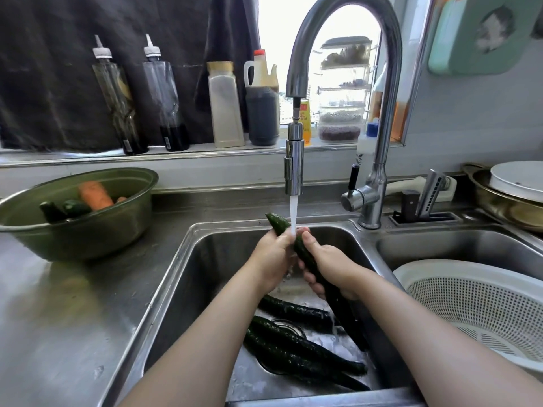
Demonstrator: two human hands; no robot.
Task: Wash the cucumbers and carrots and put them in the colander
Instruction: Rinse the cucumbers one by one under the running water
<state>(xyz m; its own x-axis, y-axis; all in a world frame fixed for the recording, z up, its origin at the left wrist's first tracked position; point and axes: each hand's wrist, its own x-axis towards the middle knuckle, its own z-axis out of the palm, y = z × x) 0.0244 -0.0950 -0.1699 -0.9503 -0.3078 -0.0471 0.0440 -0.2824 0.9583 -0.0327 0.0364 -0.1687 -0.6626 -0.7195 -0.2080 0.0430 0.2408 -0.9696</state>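
A long dark green cucumber is held slanted over the left sink basin, under the running stream from the faucet. My left hand grips its upper part and my right hand grips its middle. Several more cucumbers lie wet on the basin floor around the drain. A white perforated colander sits in the right basin, with nothing visible inside it. On the counter at left, a green bowl holds a carrot and cucumbers.
Bottles of sauce and oil line the window sill behind the sink. A knife holder stands right of the faucet base. Stacked pans and a white plate sit at far right. Bare steel counter spreads left of the sink.
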